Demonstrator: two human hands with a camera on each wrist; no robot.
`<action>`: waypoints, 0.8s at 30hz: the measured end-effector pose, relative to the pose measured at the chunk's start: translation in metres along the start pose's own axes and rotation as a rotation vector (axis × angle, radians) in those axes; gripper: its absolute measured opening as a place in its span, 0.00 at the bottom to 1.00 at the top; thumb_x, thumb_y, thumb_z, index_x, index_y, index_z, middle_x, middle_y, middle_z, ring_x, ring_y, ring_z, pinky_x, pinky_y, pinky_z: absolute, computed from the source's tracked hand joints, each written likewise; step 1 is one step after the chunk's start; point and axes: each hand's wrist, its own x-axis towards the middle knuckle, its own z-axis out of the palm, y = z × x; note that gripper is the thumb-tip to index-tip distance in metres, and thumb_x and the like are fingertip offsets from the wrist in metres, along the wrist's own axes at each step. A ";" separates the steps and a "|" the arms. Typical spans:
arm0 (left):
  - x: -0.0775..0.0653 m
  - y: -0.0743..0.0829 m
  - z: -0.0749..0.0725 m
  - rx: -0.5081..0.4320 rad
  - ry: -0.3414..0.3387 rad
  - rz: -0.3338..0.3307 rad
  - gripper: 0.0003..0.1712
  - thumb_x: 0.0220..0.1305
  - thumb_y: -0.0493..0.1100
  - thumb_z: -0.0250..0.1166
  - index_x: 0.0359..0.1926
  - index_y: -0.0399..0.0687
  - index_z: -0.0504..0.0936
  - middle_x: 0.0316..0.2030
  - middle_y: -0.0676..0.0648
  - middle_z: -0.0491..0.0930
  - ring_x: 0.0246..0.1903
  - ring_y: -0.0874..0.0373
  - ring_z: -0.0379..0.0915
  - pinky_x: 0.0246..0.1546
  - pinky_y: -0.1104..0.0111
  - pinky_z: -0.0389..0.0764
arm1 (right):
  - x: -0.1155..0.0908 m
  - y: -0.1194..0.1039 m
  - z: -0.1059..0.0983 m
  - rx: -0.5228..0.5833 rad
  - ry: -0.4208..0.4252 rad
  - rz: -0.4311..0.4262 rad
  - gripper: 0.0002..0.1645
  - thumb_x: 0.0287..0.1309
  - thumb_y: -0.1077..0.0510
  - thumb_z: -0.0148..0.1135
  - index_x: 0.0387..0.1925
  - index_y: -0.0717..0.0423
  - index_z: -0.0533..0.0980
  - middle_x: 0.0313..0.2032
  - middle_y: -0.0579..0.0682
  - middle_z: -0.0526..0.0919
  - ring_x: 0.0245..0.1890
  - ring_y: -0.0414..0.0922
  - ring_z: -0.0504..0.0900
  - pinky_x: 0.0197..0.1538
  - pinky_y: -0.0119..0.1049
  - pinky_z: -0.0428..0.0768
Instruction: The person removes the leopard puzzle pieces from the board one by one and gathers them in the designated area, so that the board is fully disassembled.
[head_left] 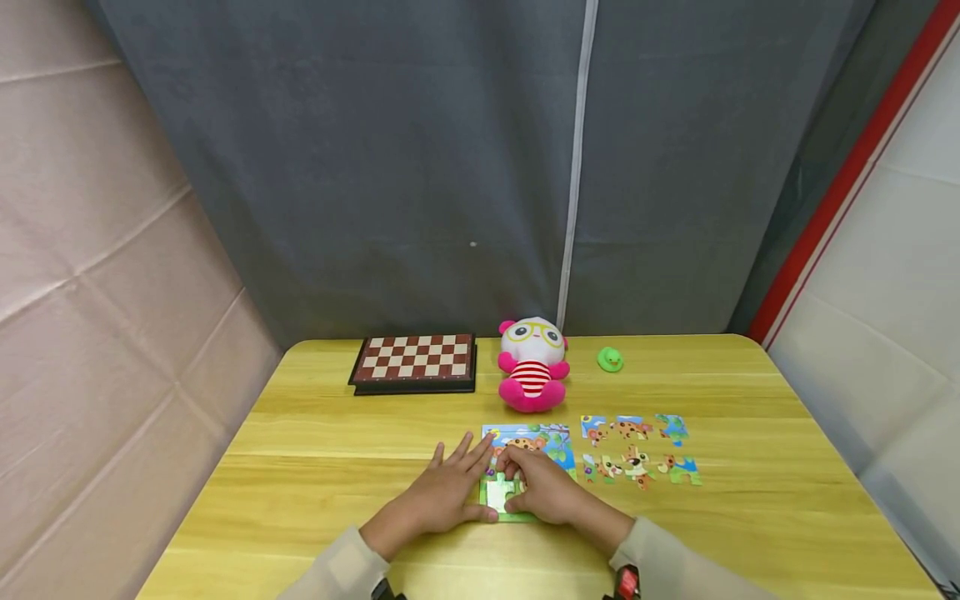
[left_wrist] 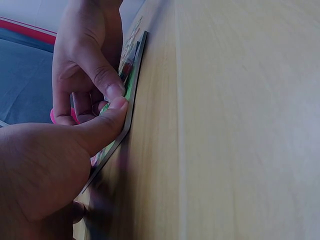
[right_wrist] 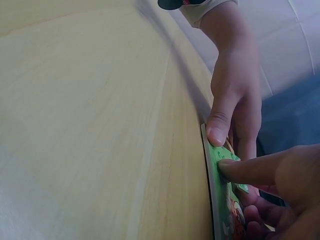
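With our left hand flat along the puzzle board's left edge, our right hand pinches the corner piece at the board's near-left corner; we should level its tabs before pressing.

Puzzle pieces right of board

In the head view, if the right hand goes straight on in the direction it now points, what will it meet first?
Most likely the left hand, spread just ahead at the left edge of the puzzle board, though the exact depth is hard to judge.
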 end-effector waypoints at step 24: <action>0.002 -0.003 0.002 -0.003 -0.013 -0.007 0.58 0.64 0.77 0.56 0.83 0.49 0.51 0.83 0.54 0.39 0.81 0.44 0.34 0.75 0.34 0.45 | -0.001 0.002 -0.002 0.127 0.029 0.057 0.14 0.61 0.64 0.70 0.46 0.53 0.76 0.32 0.43 0.81 0.30 0.40 0.76 0.34 0.32 0.74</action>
